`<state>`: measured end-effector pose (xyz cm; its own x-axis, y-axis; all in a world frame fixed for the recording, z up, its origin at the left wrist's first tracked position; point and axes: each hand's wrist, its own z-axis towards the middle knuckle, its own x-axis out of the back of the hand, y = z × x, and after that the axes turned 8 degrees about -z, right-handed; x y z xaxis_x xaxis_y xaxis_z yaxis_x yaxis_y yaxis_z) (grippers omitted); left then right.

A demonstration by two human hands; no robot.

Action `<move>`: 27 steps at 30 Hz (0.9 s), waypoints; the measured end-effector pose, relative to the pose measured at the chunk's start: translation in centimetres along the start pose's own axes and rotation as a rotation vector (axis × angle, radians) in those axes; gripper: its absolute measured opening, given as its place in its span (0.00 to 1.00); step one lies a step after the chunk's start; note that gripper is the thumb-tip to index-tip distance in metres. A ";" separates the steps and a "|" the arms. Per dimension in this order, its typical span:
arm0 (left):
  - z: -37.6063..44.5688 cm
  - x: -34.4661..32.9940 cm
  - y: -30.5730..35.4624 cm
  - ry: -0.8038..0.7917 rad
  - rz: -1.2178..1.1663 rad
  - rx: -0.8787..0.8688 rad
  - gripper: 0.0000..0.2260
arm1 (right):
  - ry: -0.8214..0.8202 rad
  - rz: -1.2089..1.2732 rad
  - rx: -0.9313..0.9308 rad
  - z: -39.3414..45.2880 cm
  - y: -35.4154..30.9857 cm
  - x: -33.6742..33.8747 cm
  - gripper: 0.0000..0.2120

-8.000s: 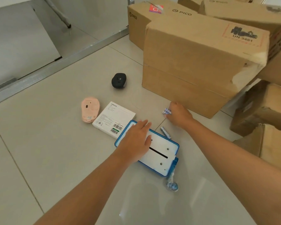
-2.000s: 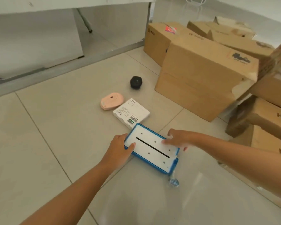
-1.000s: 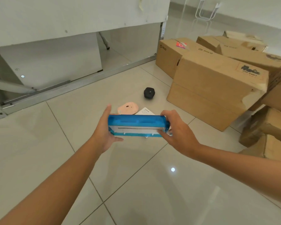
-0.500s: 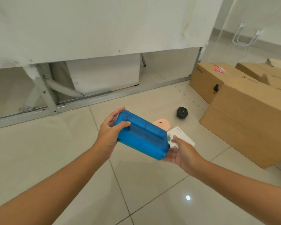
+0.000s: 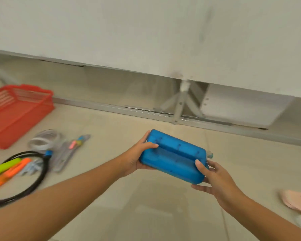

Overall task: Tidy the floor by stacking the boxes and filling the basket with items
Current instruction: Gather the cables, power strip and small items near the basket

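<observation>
Head view: a blue plastic case is held above the tiled floor, gripped at its left end by the left hand and at its right end by the right hand. A red basket is set far left; a black cable, markers and tape are scattered near it. A pink mouse is seen at right.

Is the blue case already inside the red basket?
No. Both the left hand and right hand hold the blue case above the floor, well right of the red basket.
</observation>
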<state>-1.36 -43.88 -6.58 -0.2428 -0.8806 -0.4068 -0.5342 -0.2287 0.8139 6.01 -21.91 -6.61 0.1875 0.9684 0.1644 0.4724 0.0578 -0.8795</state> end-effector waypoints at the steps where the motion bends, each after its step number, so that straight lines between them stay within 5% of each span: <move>1: -0.6 2.1 -0.3 0.052 0.005 0.007 0.27 | -0.021 -0.029 0.019 0.5 -0.3 -2.0 0.24; 5: -3.3 10.0 -1.3 0.350 -0.043 0.060 0.15 | -0.116 -0.169 0.083 2.3 -1.6 -11.3 0.23; 12: -6.3 18.3 -1.7 0.664 -0.091 -0.146 0.18 | -0.105 -0.119 0.066 4.3 -2.2 -23.7 0.19; 18: -5.4 21.0 -0.9 0.808 -0.402 -0.296 0.19 | -0.168 -0.039 0.088 5.8 -3.7 -29.9 0.17; 23: -3.5 22.0 0.7 0.867 -0.520 -0.367 0.20 | -0.306 -0.012 -0.069 5.4 -2.0 -33.8 0.30; 27: -0.8 23.4 5.4 0.861 -0.583 -0.479 0.17 | -0.290 -0.240 -0.098 5.0 1.3 -34.8 0.26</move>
<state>-9.25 -66.05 -11.33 0.6740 -0.5386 -0.5055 0.0249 -0.6674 0.7443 -4.19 -54.33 -15.68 -0.1829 0.9594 0.2145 0.5561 0.2809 -0.7822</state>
